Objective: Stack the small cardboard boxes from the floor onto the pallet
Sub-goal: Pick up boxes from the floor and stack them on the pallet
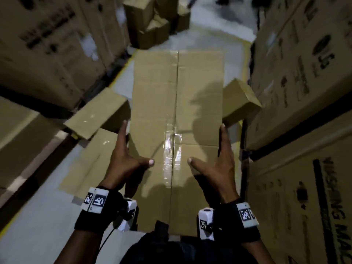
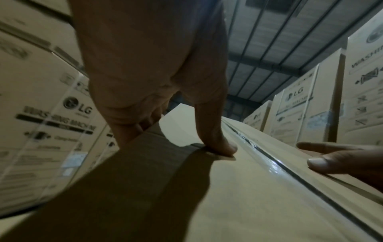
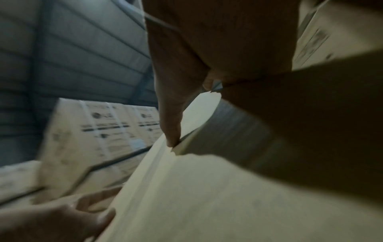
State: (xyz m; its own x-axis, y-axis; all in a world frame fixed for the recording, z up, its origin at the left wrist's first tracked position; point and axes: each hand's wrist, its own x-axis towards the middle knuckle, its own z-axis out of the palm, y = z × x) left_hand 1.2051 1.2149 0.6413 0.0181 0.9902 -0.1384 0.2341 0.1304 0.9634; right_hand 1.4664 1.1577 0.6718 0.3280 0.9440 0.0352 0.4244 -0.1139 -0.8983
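Hands clamp the long brown taped cardboard box: left hand at 9 o'clock, right hand at 3, thumbs on top. Advise keeping it level, clear of the loose brown boxes below.

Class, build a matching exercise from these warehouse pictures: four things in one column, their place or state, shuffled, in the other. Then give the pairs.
Things:
1. long taped box
2. left hand
3. right hand
4. washing machine cartons

States:
A. stacked along the aisle
B. carried between both hands
C. grips the box's right edge
D. grips the box's left edge

Pairs: 1-B, 2-D, 3-C, 4-A
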